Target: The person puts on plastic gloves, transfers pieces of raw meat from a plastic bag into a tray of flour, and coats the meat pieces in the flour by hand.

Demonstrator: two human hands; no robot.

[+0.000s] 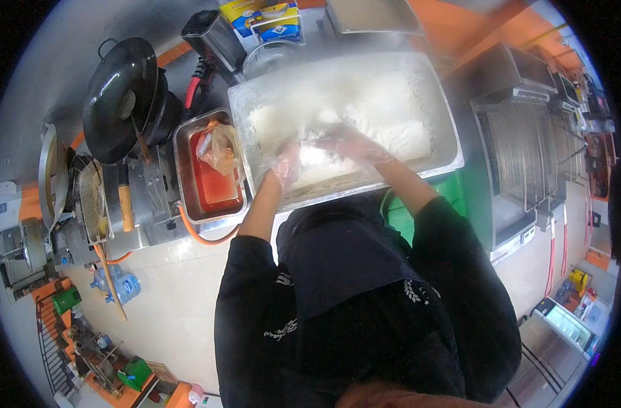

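A large metal tray (453,129) holds white flour (385,95). Both of my hands wear thin clear plastic gloves and are inside it. My left hand (288,162) is at the tray's near side, left of the middle, its fingers hazy against the flour. To its right, my right hand (348,143) reaches into the flour, fingers pointing left and partly blurred. A bright patch of flour lies between the hands. Whether either hand grips anything is hidden by the flour and haze.
Left of the tray, a smaller metal pan (181,146) holds red liquid and a plastic bag (222,149). Farther left are a black wok (113,102) and a strainer (91,197). A green tub (453,190) is below the tray, and fryer baskets (521,149) are at right.
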